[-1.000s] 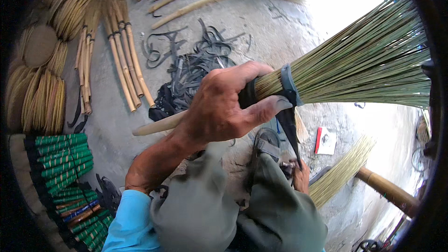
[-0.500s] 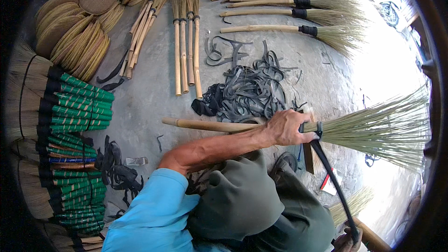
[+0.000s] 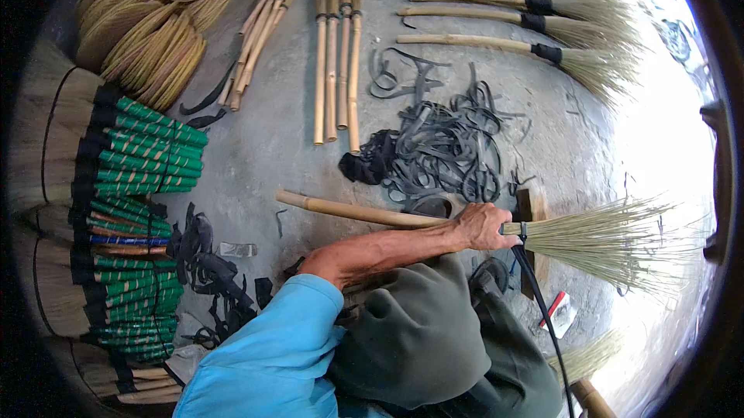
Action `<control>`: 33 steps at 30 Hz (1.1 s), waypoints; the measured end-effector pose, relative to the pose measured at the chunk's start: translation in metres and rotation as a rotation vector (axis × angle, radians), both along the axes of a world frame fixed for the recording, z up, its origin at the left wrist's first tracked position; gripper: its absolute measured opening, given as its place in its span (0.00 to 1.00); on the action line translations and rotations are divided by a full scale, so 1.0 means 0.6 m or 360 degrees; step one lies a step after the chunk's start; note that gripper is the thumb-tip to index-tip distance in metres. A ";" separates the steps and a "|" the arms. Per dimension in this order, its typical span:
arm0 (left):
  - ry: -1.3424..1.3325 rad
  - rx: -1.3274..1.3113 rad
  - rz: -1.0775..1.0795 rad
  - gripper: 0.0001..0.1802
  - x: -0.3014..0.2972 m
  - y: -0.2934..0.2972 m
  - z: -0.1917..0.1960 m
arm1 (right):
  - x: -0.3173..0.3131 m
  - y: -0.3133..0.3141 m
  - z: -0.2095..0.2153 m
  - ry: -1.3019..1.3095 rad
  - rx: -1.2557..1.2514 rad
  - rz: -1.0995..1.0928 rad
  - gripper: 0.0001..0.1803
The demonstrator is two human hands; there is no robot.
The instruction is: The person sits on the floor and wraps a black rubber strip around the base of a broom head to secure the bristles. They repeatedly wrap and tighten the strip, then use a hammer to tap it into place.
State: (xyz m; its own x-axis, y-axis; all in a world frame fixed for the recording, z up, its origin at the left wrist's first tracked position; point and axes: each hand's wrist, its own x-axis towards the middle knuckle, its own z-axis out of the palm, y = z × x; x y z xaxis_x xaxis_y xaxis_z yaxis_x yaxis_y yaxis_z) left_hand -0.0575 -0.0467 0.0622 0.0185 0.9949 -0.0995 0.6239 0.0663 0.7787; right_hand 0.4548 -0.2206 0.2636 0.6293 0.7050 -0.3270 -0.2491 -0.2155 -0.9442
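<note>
My left hand (image 3: 487, 226) is wrapped round a broom (image 3: 364, 210) at the top of its bamboo handle, just short of the binding. The broom lies nearly level, with its pale straw bristles (image 3: 612, 246) fanned out to the right. A black rubber strip (image 3: 540, 298) goes round the neck beside my thumb, then runs taut and slanting down past the lower edge. My right hand is outside the picture. Partly behind the broom neck stands a wooden board (image 3: 542, 269). My knee in dark cloth (image 3: 411, 333) is raised below my left forearm.
A tangled heap of black rubber strips (image 3: 446, 151) lies beyond the broom. Finished brooms (image 3: 473, 41) rest at the far right, bamboo-handled ones (image 3: 332, 81) at the back. Green-handled bundles (image 3: 151, 158) and round woven trays (image 3: 155, 54) line the left. A red-and-white packet (image 3: 559, 314) lies near the board.
My right hand has dropped out of view at the lower edge, drawing the rubber strip longer and thinner. My left hand grips more tightly round the neck. The whole view has shifted slightly.
</note>
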 end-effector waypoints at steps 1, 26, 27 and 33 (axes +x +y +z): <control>0.0011 0.0053 0.0008 0.31 0.007 0.001 -0.003 | -0.019 0.009 0.011 -0.0232 -0.0147 -0.0036 0.33; -0.0281 -0.0140 -0.0144 0.24 0.018 0.006 -0.033 | -0.150 -0.090 -0.259 -0.1529 -0.0711 0.1863 0.25; -0.0325 -0.0101 -0.0169 0.24 0.024 0.008 -0.046 | -0.170 -0.055 -0.264 -0.1575 -0.0617 0.1748 0.25; -0.0158 -0.0127 -0.0215 0.27 0.045 0.011 -0.106 | -0.333 0.183 -0.366 -0.1391 0.0063 0.1483 0.18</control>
State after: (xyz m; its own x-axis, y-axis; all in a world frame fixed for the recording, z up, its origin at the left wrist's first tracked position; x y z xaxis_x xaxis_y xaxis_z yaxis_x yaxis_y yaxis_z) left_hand -0.0306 -0.0401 -0.0011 0.1648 0.9717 -0.1692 0.5519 0.0514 0.8323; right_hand 0.2550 -0.1111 0.0438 -0.1119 0.9934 -0.0248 0.6848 0.0590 -0.7264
